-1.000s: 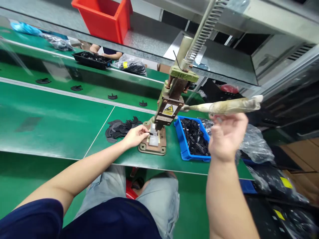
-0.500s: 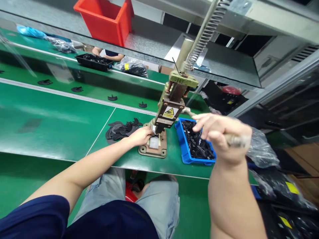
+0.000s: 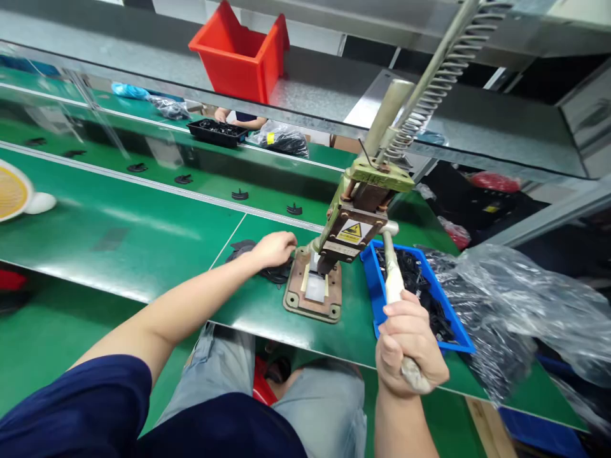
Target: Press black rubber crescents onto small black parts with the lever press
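My right hand [image 3: 411, 343] is wrapped round the pale lever handle [image 3: 393, 280] of a green and brown hand press [image 3: 351, 232], and the lever points down toward me. My left hand [image 3: 277, 249] is closed just left of the press, above a pile of flat black curved pieces [image 3: 243, 249]; what its fingers hold, if anything, is hidden. The press's base plate [image 3: 312, 310] carries a light grey block [image 3: 316, 287] under the dark press head. Right of the press stands a blue bin [image 3: 458, 327] filled with small black parts [image 3: 422, 286].
Behind the press, black pieces [image 3: 240, 194] lie spaced along a green strip. A metal shelf [image 3: 324, 76] holding a red bin [image 3: 238, 63] crosses above. Clear plastic bags [image 3: 539, 305] lie at right. Across the bench, another person's hands [image 3: 238, 118] are beside a black tray [image 3: 217, 132].
The lever has swung down with my right hand. My left hand has withdrawn from under the press head to beside the base. The camera view has shifted left.
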A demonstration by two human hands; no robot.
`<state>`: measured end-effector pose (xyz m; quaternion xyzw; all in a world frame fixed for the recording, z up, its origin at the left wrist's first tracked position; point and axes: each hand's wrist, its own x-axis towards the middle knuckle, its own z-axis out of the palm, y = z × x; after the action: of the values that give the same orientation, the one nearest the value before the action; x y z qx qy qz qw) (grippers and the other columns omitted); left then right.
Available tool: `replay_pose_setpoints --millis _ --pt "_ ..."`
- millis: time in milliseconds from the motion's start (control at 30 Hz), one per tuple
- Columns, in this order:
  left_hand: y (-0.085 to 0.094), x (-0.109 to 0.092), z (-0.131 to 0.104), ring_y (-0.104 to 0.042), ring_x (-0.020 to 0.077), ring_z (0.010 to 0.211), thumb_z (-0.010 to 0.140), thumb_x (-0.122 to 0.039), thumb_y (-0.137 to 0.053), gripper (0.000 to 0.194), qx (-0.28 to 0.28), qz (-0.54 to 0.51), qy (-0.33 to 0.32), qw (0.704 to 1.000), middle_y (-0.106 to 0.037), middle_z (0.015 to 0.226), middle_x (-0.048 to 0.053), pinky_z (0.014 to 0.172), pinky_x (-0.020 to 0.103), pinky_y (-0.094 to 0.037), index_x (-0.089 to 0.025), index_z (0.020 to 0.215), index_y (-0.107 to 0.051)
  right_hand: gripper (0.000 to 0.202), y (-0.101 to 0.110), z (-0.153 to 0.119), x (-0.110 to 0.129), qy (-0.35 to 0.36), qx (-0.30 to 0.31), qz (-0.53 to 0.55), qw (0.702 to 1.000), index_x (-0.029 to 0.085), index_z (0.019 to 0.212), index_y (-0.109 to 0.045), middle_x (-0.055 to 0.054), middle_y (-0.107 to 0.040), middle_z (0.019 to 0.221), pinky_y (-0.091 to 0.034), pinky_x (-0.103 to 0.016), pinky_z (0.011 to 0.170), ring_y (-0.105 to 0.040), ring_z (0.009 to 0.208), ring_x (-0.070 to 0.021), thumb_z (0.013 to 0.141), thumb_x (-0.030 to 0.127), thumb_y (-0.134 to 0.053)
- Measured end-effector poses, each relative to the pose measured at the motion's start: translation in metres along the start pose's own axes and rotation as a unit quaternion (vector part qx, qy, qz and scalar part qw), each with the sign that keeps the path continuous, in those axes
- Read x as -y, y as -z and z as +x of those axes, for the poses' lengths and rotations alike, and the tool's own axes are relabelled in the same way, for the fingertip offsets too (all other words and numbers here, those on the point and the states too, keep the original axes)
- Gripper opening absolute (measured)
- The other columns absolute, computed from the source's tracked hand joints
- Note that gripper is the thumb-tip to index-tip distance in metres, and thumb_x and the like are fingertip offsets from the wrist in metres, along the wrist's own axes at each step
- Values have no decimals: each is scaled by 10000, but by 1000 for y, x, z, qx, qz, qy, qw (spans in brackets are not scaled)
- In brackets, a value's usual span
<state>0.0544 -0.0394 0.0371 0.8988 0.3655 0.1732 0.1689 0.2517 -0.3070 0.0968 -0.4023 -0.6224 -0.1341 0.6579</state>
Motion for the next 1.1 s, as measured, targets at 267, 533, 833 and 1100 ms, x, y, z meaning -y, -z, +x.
replay_pose_setpoints --millis 267,533,833,1100 --pt "8 43 63 -665 369 1276 827 -654 -726 722 151 127 234 952 -708 1329 231 1018 388 -529 -157 1340 -627 248 -3 -1 -1 7 -15 4 1000 213 629 -576 32 -629 660 -544 -611 1023 -676 774 -189 856 209 -679" --pt "-10 42 69 -714 361 1180 685 -492 -892 839 141 63 254 955 -718 1287 253 912 352 -560 -107 1365 -589 265 -3 -1 0 6 -15 3 1000 211 626 -581 30 -627 657 -538 -611 1026 -670 782 -185 877 217 -665" --pt "28 25 33 -701 242 1052 881 -233 -640 184 31 17 39 999 -769 1088 83 912 307 -515 -198 1041 -725 256 -4 0 0 11 -13 15 1000 206 618 -568 32 -624 669 -537 -597 1035 -672 794 -179 854 182 -663" --pt "22 -15 -36 -708 228 804 848 -279 -689 257 90 -28 -7 996 -740 862 32 730 299 -501 -218 1096 -660 260 -6 0 4 -1 -24 6 1000 214 620 -543 42 -601 653 -539 -602 1034 -661 777 -171 861 194 -639"
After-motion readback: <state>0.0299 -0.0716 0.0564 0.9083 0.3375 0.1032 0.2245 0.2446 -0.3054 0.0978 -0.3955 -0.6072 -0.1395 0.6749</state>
